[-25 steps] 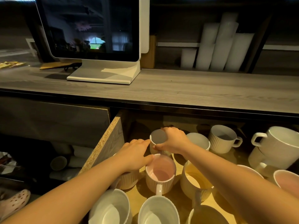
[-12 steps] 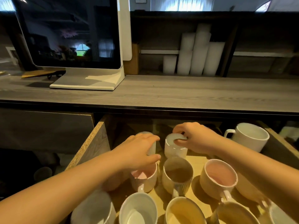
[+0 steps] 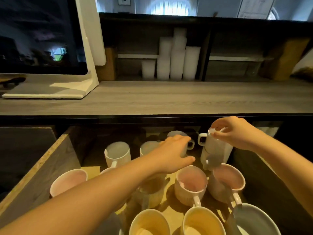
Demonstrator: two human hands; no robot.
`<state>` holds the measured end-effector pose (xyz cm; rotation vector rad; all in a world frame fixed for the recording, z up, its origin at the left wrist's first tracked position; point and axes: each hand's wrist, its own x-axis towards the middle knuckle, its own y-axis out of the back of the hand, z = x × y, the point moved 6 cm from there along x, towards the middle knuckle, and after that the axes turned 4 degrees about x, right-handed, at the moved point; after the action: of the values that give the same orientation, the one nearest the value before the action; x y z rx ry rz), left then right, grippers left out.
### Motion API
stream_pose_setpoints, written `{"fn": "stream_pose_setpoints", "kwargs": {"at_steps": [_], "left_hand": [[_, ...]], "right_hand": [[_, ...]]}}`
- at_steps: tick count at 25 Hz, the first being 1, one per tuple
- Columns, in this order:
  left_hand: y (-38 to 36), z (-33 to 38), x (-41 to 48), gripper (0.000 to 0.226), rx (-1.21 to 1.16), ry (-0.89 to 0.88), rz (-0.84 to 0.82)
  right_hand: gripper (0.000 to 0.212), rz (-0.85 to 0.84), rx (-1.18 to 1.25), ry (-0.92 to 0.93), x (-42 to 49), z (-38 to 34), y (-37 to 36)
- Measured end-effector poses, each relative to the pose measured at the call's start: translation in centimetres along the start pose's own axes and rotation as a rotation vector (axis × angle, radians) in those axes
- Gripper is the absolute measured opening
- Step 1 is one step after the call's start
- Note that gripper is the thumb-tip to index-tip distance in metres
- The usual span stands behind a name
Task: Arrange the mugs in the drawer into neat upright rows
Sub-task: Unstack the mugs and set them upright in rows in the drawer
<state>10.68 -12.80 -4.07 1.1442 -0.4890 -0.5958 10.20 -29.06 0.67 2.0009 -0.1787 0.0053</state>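
Note:
The open wooden drawer (image 3: 50, 160) holds several upright mugs. My right hand (image 3: 237, 133) pinches the rim of a white mug (image 3: 215, 146) at the back right, which sits on top of another mug (image 3: 210, 161), its handle pointing left. My left hand (image 3: 172, 153) reaches across the drawer and wraps the body of a grey mug (image 3: 176, 133) in the back row. Left of it stand a second grey mug (image 3: 148, 147) and a white ribbed mug (image 3: 117, 153). Pink-lined mugs (image 3: 192, 182) (image 3: 227, 180) (image 3: 69, 182) fill the middle. Two cream mugs (image 3: 149, 223) (image 3: 201, 221) are nearest me.
The grey wooden counter (image 3: 152, 99) overhangs the back of the drawer. A white-framed monitor (image 3: 42, 39) stands on it at the left. Stacks of white cups (image 3: 172, 61) fill a shelf behind. A pale mug (image 3: 254, 221) sits at the drawer's front right.
My right hand has moved right from a small mug in the back row to the stacked white mug. My left hand has reached further back and right. The view has swung to the right.

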Motion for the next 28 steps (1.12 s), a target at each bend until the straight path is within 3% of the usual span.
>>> {"fn": "stream_pose_setpoints", "kwargs": {"at_steps": [6,12,21,28], "left_hand": [[-3.1,1.6,4.4,0.080,-0.086,0.072,-0.014],[-5.4,1.6,6.0,0.085,-0.231,0.124,-0.012],[-4.4,0.4,4.9,0.081,-0.361,0.127,0.048],[-1.4,-1.2,1.4,0.070,-0.689,0.042,0.196]], "right_hand": [[0.077,0.069,-0.222,-0.116,0.3,4.7,-1.6],[0.085,0.108,-0.224,-0.132,1.0,5.7,-3.1],[0.085,0.189,0.050,-0.065,0.1,3.9,-1.6],[0.086,0.076,0.451,0.033,-1.1,0.4,-1.3]]}}
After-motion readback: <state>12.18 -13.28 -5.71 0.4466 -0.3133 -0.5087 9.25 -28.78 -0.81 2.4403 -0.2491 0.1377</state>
